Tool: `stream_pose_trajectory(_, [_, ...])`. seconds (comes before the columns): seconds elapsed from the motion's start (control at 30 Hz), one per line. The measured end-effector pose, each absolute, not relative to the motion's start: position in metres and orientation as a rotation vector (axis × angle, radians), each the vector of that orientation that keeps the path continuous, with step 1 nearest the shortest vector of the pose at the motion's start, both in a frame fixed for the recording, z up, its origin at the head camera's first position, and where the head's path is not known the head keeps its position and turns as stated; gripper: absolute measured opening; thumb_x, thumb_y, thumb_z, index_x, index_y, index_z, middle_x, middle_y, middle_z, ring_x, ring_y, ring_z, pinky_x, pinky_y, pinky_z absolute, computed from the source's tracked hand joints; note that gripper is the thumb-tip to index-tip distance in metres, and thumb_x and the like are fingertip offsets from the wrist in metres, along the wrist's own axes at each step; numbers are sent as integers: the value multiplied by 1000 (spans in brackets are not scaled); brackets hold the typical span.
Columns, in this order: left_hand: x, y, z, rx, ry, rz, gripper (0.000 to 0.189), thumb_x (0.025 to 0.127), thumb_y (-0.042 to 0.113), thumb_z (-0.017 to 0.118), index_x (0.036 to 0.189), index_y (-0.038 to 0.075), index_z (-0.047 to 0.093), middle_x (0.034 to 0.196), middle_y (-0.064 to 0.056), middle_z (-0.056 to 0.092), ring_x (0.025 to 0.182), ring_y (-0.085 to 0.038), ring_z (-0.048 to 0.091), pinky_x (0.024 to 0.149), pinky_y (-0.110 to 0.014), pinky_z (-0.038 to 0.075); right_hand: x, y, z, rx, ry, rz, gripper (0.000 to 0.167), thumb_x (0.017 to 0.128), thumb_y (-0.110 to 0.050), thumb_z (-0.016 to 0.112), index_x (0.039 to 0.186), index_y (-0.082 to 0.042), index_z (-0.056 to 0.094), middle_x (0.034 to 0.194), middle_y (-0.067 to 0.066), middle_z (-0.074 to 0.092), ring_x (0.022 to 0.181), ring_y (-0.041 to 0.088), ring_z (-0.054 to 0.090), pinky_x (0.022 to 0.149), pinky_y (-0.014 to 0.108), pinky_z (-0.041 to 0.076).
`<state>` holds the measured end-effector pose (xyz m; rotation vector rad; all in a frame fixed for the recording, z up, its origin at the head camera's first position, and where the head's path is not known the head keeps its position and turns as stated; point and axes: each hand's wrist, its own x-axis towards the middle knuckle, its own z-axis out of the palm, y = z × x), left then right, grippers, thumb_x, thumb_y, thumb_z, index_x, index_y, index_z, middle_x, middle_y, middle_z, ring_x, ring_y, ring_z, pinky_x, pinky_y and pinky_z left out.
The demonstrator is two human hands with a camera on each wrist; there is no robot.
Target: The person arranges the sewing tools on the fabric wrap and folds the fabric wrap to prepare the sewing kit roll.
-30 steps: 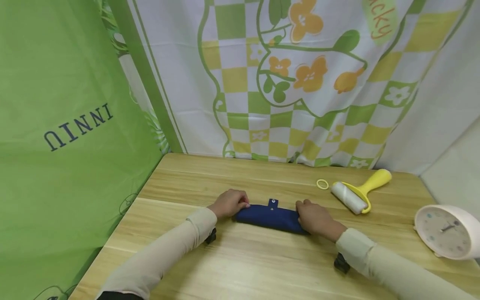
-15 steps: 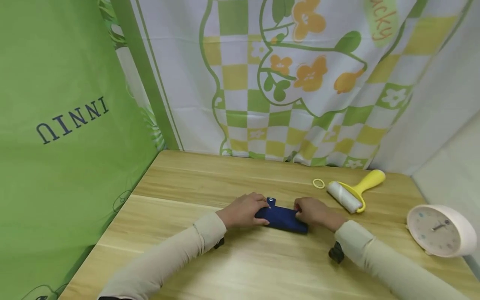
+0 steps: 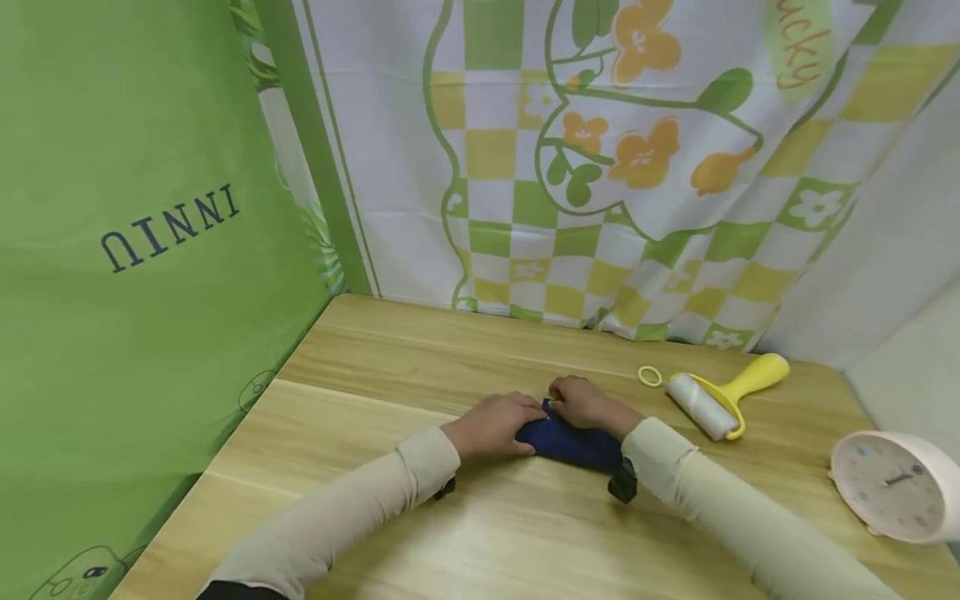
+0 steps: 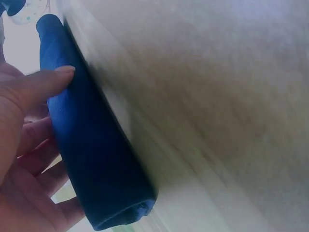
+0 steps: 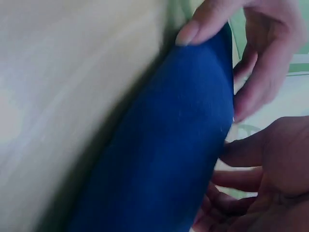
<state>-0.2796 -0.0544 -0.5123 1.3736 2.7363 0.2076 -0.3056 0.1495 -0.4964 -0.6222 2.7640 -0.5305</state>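
Observation:
A navy-blue roll of fabric (image 3: 577,448) lies on the wooden table, with a short snap tab (image 3: 547,406) at its far edge. My left hand (image 3: 495,426) grips the roll's left part; in the left wrist view its thumb lies across the blue roll (image 4: 96,145) and the fingers are behind it. My right hand (image 3: 587,403) is at the far edge beside the left one, its curled fingers pinching the tab, which they mostly cover. In the right wrist view, the right hand (image 5: 285,169) has its fingertips along the roll's edge.
A yellow-handled lint roller (image 3: 708,404) lies at the back right, with a thin yellow ring (image 3: 649,377) beside it. A pale clock (image 3: 892,487) stands at the table's right. A patterned curtain (image 3: 540,167) hangs behind, and a green cloth (image 3: 150,333) on the left.
My left hand has moved right along the roll from its left end. The right hand has left the roll's right part and moved left to the tab.

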Motion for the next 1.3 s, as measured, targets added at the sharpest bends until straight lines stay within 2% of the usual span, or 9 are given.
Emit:
stream_pose_trajectory(0.17, [-279,-52,-518,1380,2739,228,57,91,44,70,139,14,61,140,-1,61,129,-16,57,106,-28,49,-312,154,-504,-428,2581,-792,16,92,-9,68,101,5,69,84,8,68,73,16,62,66,28,51])
stream_pose_trajectory(0.33, [-281,-53,-522,1296,2731,418,45,99,42,60,135,15,64,139,-2,63,131,-17,57,111,-29,45,-317,164,-507,-308,2379,-1087,14,94,-8,67,100,4,71,74,-3,62,63,7,54,58,20,45])
stream_pose_trajectory(0.4, [-282,-53,-521,1249,2732,502,41,101,38,59,133,13,66,135,-3,66,128,-17,60,111,-30,45,-315,166,-507,-364,2387,-1130,15,94,-9,68,102,3,72,75,-2,65,63,7,54,58,20,46])
stream_pose_trajectory(0.5, [-283,-54,-521,1137,2780,626,38,97,35,67,126,11,69,124,-3,71,118,-17,65,105,-30,50,-310,167,-506,-542,2486,-1136,14,93,-9,70,102,-1,76,82,3,74,69,7,60,61,20,48])
stream_pose_trajectory(0.7, [-291,-54,-518,983,2808,769,32,90,35,76,113,12,76,112,0,75,105,-15,70,94,-29,55,-300,165,-500,-900,2672,-989,15,91,-12,72,104,-6,78,100,9,78,91,20,72,74,24,58])
stream_pose_trajectory(0.83, [-292,-51,-517,965,2779,764,26,89,33,76,107,15,79,108,1,76,102,-13,69,92,-27,55,-295,166,-499,-999,2663,-969,17,90,-11,74,105,-3,77,99,11,76,88,20,71,72,25,59])
stream_pose_trajectory(1.07, [-294,-46,-515,946,2736,754,21,90,34,75,102,18,81,102,4,76,98,-11,68,89,-26,54,-289,161,-497,-1169,2797,-685,12,91,-11,72,100,-10,80,89,0,73,78,8,65,68,24,53])
stream_pose_trajectory(1.2, [-294,-46,-516,957,2736,757,20,90,34,75,102,18,81,102,4,76,97,-10,68,89,-25,53,-286,157,-495,-1301,2839,-538,10,90,-10,71,97,-11,78,86,-1,68,74,6,59,68,26,51])
stream_pose_trajectory(1.3, [-294,-47,-518,955,2745,771,18,90,34,75,91,17,80,92,5,75,84,-6,65,79,-21,52,-284,155,-496,-1340,2851,-514,13,89,-8,70,101,-9,74,88,0,67,74,7,55,68,27,51])
